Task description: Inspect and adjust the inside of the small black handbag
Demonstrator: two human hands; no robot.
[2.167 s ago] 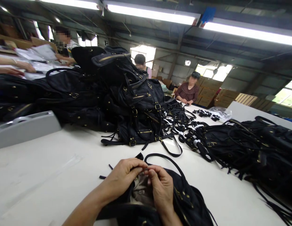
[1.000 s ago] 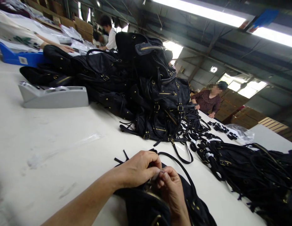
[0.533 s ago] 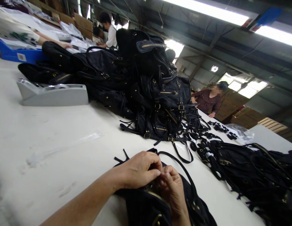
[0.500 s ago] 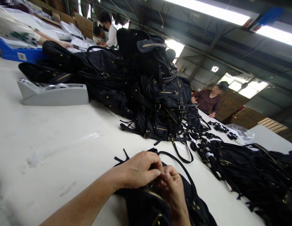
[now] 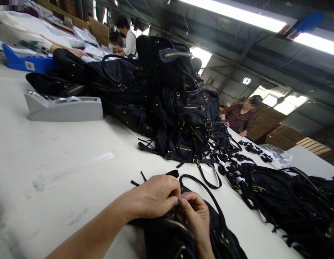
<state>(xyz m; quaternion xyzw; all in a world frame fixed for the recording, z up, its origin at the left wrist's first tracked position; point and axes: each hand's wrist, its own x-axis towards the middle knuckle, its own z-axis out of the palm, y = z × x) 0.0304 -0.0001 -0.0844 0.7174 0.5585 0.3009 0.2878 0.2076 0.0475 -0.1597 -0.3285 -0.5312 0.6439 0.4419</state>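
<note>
- Working close together at the near edge of the white table (image 5: 61, 144), both bare hands sit on a soft black fabric handbag with gold zip and studs (image 5: 223, 237)
- Left hand (image 5: 153, 196) curls over the bag's open top, fingers bent and thumb pressed toward the fingertips, pinching something small at the mouth of the bag; what exactly is in the pinch cannot be made out
- Right hand (image 5: 195, 216) meets it fingertip to fingertip, thumb and forefinger closed in a tight pinch on that same small spot, the rest of the fingers folded in
- The handbag lies flat right under the hands, its gold zip running just below the left wrist, its thin black strap loop (image 5: 201, 187) arching out past the knuckles onto the table
- Beyond the hands rises a tall heap of black bags with gold buckles (image 5: 167, 100), straps trailing down onto the table
- To the right sprawls a second pile of black bags and tangled straps (image 5: 291, 194)
- A grey plastic tape dispenser (image 5: 64, 108) sits to the left of the heap, with a blue tray (image 5: 26, 63) further back
- A seated person in a dark red top (image 5: 238, 117) works at the far end, and another person in a white shirt (image 5: 129, 41) stands behind the heap
</note>
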